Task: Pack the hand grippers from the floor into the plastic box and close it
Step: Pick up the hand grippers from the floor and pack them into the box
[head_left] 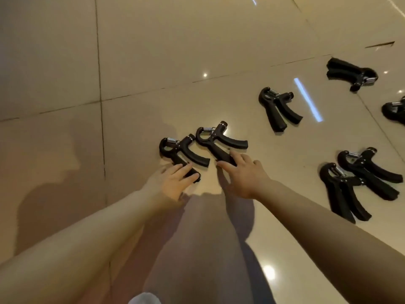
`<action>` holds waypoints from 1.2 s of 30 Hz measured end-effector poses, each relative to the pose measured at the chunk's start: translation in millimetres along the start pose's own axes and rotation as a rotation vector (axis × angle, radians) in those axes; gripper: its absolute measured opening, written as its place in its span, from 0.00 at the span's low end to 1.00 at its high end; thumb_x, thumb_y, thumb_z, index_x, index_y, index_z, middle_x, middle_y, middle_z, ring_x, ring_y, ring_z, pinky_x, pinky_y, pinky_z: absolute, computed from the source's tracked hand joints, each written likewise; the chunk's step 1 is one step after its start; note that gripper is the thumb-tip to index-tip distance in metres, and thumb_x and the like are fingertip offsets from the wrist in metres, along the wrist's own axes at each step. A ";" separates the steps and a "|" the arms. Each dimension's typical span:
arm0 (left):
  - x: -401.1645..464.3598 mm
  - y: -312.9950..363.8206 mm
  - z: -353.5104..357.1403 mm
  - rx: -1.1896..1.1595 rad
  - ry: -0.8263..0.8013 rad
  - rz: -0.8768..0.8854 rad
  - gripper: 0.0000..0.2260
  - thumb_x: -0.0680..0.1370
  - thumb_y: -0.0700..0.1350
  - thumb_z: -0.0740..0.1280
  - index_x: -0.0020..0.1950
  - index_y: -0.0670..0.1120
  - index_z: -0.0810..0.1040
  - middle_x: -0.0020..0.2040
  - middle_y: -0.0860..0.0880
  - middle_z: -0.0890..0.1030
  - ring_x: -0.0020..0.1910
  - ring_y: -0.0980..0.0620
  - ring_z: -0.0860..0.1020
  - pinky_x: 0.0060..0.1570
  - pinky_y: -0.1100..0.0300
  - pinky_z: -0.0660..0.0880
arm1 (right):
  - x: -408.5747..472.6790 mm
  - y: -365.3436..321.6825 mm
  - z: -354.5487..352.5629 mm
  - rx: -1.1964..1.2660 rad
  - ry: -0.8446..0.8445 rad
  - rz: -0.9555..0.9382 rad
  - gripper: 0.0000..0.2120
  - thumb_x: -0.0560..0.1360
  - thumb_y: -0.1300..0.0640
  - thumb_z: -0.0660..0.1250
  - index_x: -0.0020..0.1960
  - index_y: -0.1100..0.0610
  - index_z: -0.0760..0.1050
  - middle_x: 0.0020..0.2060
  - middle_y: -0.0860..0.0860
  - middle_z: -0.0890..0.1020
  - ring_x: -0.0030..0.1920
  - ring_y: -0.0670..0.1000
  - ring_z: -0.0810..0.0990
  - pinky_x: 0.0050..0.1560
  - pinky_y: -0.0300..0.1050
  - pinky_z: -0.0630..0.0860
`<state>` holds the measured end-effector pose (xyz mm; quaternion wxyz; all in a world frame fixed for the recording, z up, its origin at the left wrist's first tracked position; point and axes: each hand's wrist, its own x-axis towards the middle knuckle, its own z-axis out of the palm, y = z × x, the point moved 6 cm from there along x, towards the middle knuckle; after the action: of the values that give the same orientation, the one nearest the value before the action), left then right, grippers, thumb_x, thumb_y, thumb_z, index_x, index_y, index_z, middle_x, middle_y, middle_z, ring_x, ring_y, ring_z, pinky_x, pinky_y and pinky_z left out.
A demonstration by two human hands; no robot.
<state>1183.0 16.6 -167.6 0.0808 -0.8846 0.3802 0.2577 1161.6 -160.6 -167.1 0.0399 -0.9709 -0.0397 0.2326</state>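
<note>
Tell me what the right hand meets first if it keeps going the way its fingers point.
The right hand already has fingertips on the lower handle of the hand gripper ahead of it; nothing lies between.

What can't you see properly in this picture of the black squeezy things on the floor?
- Plastic box: nowhere in the head view, so whether it stands open or closed is unknown.
- Hand gripper at the right edge: cut off by the frame.
- Handle ends of the two nearest grippers: covered by the left hand and right hand; how firmly each holds is unclear.
- Farthest gripper: blurred, details unreadable.
</note>
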 end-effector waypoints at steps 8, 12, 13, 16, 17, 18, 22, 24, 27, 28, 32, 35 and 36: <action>-17.6 12.1 0.3 0.027 0.208 0.089 0.25 0.73 0.51 0.70 0.69 0.48 0.72 0.67 0.43 0.73 0.64 0.41 0.73 0.61 0.46 0.71 | -22.0 -6.6 14.8 -0.023 0.143 -0.051 0.21 0.76 0.46 0.61 0.67 0.46 0.62 0.69 0.58 0.63 0.65 0.60 0.67 0.62 0.56 0.68; -32.9 22.5 15.1 0.081 0.194 0.100 0.31 0.65 0.53 0.73 0.68 0.49 0.73 0.65 0.44 0.75 0.62 0.42 0.75 0.57 0.47 0.76 | -59.4 -3.7 25.7 -0.040 0.092 -0.060 0.23 0.76 0.46 0.61 0.69 0.48 0.63 0.71 0.59 0.62 0.66 0.61 0.67 0.63 0.57 0.67; -37.1 26.8 18.7 0.093 0.196 0.107 0.32 0.65 0.55 0.72 0.67 0.48 0.73 0.65 0.43 0.75 0.62 0.41 0.75 0.56 0.46 0.76 | -69.1 -1.8 31.1 -0.056 0.071 -0.051 0.25 0.74 0.46 0.65 0.69 0.48 0.64 0.71 0.60 0.63 0.66 0.62 0.69 0.62 0.57 0.69; -54.6 44.1 33.4 0.089 0.195 0.109 0.30 0.68 0.56 0.67 0.67 0.46 0.72 0.65 0.41 0.75 0.61 0.39 0.75 0.54 0.46 0.76 | -98.4 2.1 51.7 -0.014 -0.025 0.002 0.34 0.66 0.43 0.73 0.67 0.47 0.64 0.70 0.60 0.65 0.64 0.62 0.71 0.60 0.58 0.72; -61.8 52.4 38.6 0.079 0.205 0.107 0.29 0.69 0.56 0.63 0.67 0.46 0.72 0.65 0.41 0.75 0.61 0.39 0.76 0.51 0.46 0.76 | -107.8 1.5 55.6 0.006 -0.019 0.005 0.33 0.66 0.43 0.73 0.66 0.47 0.65 0.69 0.60 0.67 0.63 0.62 0.73 0.59 0.58 0.73; -68.9 61.3 44.4 0.064 0.205 0.114 0.28 0.69 0.55 0.60 0.68 0.46 0.72 0.65 0.41 0.75 0.60 0.39 0.76 0.50 0.47 0.76 | -116.5 0.2 57.9 0.009 0.011 -0.003 0.30 0.66 0.44 0.73 0.65 0.47 0.67 0.67 0.60 0.70 0.61 0.62 0.75 0.56 0.58 0.75; -81.8 79.4 53.8 0.045 0.215 0.179 0.26 0.70 0.53 0.56 0.67 0.48 0.69 0.63 0.43 0.76 0.58 0.41 0.76 0.55 0.48 0.70 | -133.2 4.8 56.6 0.036 0.110 -0.026 0.26 0.69 0.43 0.70 0.65 0.46 0.70 0.63 0.58 0.75 0.58 0.59 0.78 0.53 0.55 0.76; -78.0 76.0 43.7 0.071 0.265 0.225 0.22 0.73 0.52 0.55 0.65 0.50 0.73 0.64 0.43 0.76 0.59 0.41 0.75 0.55 0.48 0.69 | -127.4 14.1 53.9 0.079 0.084 -0.012 0.35 0.68 0.38 0.69 0.71 0.46 0.63 0.69 0.57 0.68 0.65 0.58 0.71 0.60 0.56 0.70; -64.5 74.7 25.5 0.074 0.301 0.297 0.20 0.76 0.53 0.55 0.65 0.52 0.73 0.64 0.43 0.75 0.61 0.43 0.74 0.58 0.48 0.71 | -111.0 29.8 44.7 0.107 0.073 0.043 0.46 0.65 0.31 0.67 0.76 0.45 0.51 0.74 0.55 0.56 0.72 0.57 0.56 0.69 0.54 0.58; -59.0 77.5 21.7 0.062 0.279 0.323 0.19 0.76 0.54 0.55 0.65 0.52 0.73 0.64 0.43 0.75 0.61 0.43 0.74 0.59 0.47 0.72 | -105.5 32.3 41.7 0.091 0.073 0.062 0.48 0.64 0.30 0.68 0.76 0.45 0.50 0.74 0.55 0.56 0.73 0.57 0.55 0.69 0.55 0.57; -40.4 91.5 12.9 0.056 0.235 0.410 0.18 0.76 0.51 0.54 0.60 0.48 0.76 0.57 0.42 0.78 0.56 0.43 0.78 0.56 0.46 0.75 | -92.3 27.2 39.7 0.111 0.026 0.078 0.50 0.64 0.32 0.70 0.75 0.48 0.49 0.71 0.52 0.60 0.70 0.57 0.59 0.67 0.53 0.62; -36.3 94.1 12.5 0.061 0.269 0.458 0.17 0.75 0.48 0.54 0.58 0.47 0.78 0.56 0.41 0.78 0.54 0.43 0.78 0.56 0.48 0.75 | -92.8 21.2 39.7 0.115 0.051 0.057 0.47 0.66 0.38 0.70 0.75 0.51 0.50 0.72 0.52 0.60 0.70 0.57 0.61 0.66 0.52 0.62; -36.6 94.3 12.0 0.049 0.281 0.467 0.17 0.75 0.46 0.55 0.57 0.47 0.78 0.55 0.41 0.78 0.53 0.43 0.78 0.56 0.48 0.75 | -94.8 21.5 40.7 0.111 0.054 0.053 0.46 0.66 0.39 0.70 0.75 0.51 0.50 0.71 0.52 0.61 0.69 0.57 0.62 0.66 0.52 0.63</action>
<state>1089.7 -22.1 -153.9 -0.0129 -0.7977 0.5876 0.1348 1060.2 -188.6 -162.8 0.0885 -0.9739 0.0003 0.2091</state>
